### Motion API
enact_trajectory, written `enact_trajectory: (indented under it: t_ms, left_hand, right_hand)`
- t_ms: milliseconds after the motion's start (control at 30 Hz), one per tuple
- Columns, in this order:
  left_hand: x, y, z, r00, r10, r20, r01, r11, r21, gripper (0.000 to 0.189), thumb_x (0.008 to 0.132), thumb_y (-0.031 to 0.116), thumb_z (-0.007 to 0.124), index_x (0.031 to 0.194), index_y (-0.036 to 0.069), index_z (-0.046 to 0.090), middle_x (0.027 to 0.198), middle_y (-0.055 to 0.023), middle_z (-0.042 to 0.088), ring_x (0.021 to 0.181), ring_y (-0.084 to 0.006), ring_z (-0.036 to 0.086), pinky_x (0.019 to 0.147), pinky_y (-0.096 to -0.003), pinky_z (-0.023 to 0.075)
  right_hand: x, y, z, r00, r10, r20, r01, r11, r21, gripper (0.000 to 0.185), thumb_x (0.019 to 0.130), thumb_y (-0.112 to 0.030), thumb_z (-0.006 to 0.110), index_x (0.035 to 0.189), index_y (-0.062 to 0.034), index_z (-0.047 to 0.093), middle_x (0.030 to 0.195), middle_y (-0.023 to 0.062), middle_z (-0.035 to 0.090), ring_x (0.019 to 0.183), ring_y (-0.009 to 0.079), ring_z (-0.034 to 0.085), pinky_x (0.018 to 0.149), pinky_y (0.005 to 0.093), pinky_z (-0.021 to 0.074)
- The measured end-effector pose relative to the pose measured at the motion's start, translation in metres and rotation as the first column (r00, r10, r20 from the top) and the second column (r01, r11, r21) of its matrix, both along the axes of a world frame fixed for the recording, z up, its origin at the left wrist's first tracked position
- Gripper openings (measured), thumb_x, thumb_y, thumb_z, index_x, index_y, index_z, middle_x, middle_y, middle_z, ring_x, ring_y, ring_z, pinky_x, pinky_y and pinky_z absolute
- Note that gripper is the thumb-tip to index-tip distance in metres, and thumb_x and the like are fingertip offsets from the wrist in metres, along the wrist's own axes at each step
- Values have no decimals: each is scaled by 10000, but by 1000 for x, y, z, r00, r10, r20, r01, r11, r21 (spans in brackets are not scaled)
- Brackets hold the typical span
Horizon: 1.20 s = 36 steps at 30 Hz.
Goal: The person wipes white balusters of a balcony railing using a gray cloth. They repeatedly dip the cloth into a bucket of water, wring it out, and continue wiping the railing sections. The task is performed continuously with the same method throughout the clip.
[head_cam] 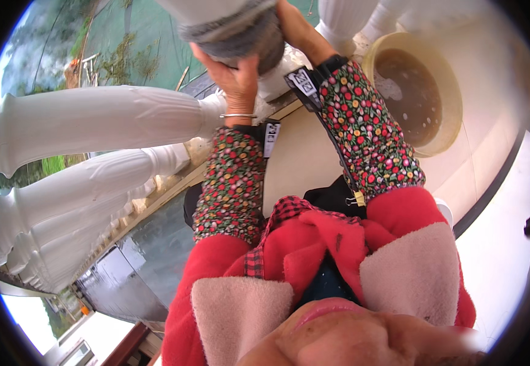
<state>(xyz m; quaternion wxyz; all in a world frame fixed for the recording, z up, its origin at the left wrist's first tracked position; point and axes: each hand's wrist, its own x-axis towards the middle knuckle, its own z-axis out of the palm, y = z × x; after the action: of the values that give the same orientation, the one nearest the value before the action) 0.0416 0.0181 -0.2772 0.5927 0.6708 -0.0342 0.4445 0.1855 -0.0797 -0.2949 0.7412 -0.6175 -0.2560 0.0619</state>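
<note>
Both my hands are on a grey striped cloth wrapped around the lower part of a white baluster. My left hand grips the cloth from the near left side, its fingers partly hidden behind the cloth. On the right side, my right hand reaches around the same cloth, with most of its fingers out of sight behind the baluster. Below the cloth, the baluster's white foot stands on the ledge.
A pale yellow bucket of murky brown water stands on the tiled floor at right. More white balusters line the ledge at left. Green netting lies beyond the railing.
</note>
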Motion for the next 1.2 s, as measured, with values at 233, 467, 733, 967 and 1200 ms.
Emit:
enact_trajectory:
  t_ms: [233, 467, 733, 967, 1200]
  left_hand:
    - [-23, 5, -83, 845, -94, -526, 93, 995, -27, 955, 591, 320, 903, 1363, 8, 436, 1266, -157, 597, 1162, -257, 580, 998, -379, 458]
    - [17, 42, -125, 902, 47, -429, 157, 891, 427, 953, 557, 412, 909, 1336, 51, 494, 1274, -182, 574, 1198, -363, 542, 1044, -419, 420]
    - [8, 38, -158, 683, -102, -724, 314, 935, 165, 497, 865, 308, 678, 1254, 15, 581, 1267, -174, 600, 1197, -310, 543, 1038, -401, 414]
    - [11, 24, -118, 840, -241, -485, 324, 942, 93, 312, 910, 96, 613, 1197, -25, 604, 1192, -159, 625, 1111, -320, 563, 1003, -413, 425]
    - [36, 4, -71, 831, -491, -262, 527, 845, 89, 541, 835, 224, 732, 1276, -10, 524, 1268, -147, 573, 1159, -281, 534, 1048, -410, 397]
  right_hand:
    - [-5, -39, -143, 783, 112, 612, 307, 786, -536, 313, 841, -58, 585, 1151, -15, 573, 1113, 196, 639, 1033, 349, 594, 920, 447, 456]
    - [16, -34, -192, 859, 227, 459, 245, 603, -759, 269, 866, -96, 551, 1124, -31, 591, 1145, 192, 630, 1057, 323, 585, 938, 422, 449]
    - [-36, -18, -173, 806, 217, 551, 257, 710, -655, 240, 896, -139, 511, 1095, -49, 610, 1182, 188, 618, 1084, 293, 575, 959, 392, 442]
    - [-57, -19, -66, 970, 58, 238, 21, 949, -315, 313, 890, -127, 604, 1187, -30, 606, 1202, 153, 623, 1087, 251, 590, 963, 345, 458]
    - [-130, -96, 19, 604, -276, 748, 628, 742, -233, 505, 716, -191, 782, 1171, -52, 612, 1136, 114, 598, 1003, 297, 576, 843, 380, 482]
